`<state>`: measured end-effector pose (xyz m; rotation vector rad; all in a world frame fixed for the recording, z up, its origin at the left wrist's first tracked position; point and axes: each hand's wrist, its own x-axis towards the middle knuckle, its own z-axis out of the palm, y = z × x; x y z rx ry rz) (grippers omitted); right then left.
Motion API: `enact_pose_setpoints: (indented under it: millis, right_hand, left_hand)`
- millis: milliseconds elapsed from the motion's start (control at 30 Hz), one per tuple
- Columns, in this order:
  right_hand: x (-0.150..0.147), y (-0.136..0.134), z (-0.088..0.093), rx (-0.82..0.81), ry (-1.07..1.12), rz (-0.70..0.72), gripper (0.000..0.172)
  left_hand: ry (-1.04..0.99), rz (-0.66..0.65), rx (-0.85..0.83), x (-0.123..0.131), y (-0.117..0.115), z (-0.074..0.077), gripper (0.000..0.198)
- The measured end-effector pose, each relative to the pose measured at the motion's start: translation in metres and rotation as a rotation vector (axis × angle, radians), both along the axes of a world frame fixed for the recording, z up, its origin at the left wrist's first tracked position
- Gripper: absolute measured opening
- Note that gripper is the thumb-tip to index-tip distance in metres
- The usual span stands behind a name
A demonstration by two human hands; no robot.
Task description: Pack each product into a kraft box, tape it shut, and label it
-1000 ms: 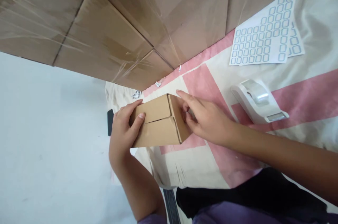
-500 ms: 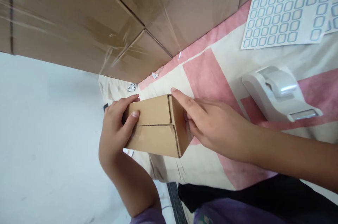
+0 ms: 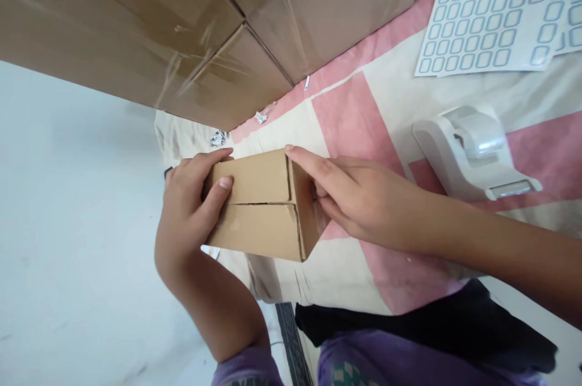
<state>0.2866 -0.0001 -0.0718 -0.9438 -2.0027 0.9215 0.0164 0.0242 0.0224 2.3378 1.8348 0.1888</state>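
A small brown cardboard box (image 3: 259, 222) is between my two hands over the cloth, its two top flaps folded down so that they meet along a middle seam. My left hand (image 3: 193, 198) grips the box's left end, with the thumb on the top and the fingers over the far side. At the right end, my right hand (image 3: 348, 195) touches the box. Its index finger reaches to the far top corner, while the other fingers curl against the end face, partly hidden.
Large taped cartons (image 3: 191, 34) form a wall at the back. A white tape dispenser (image 3: 473, 153) stands to the right on the pink and white cloth (image 3: 350, 125), below sheets of blue-framed labels (image 3: 482, 22). Crumpled scraps (image 3: 218, 138) lie beside the cartons.
The view has shifted slightly, so everything sits a little higher and mostly further left. Both hands keep the same hold on the box.
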Motion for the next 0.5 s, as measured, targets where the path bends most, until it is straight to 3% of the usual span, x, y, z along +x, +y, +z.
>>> enact_pose_setpoints:
  millis: [333, 500]
  right_hand:
    - [0.006, 0.014, -0.001, -0.026, -0.051, 0.055, 0.076]
    - [0.006, 0.015, -0.005, 0.086, -0.111, 0.077, 0.075]
  left_hand:
    - [-0.006, -0.019, -0.003, 0.001, 0.001, -0.001, 0.040]
    - [-0.018, -0.045, 0.011, -0.003, 0.002, -0.002, 0.041]
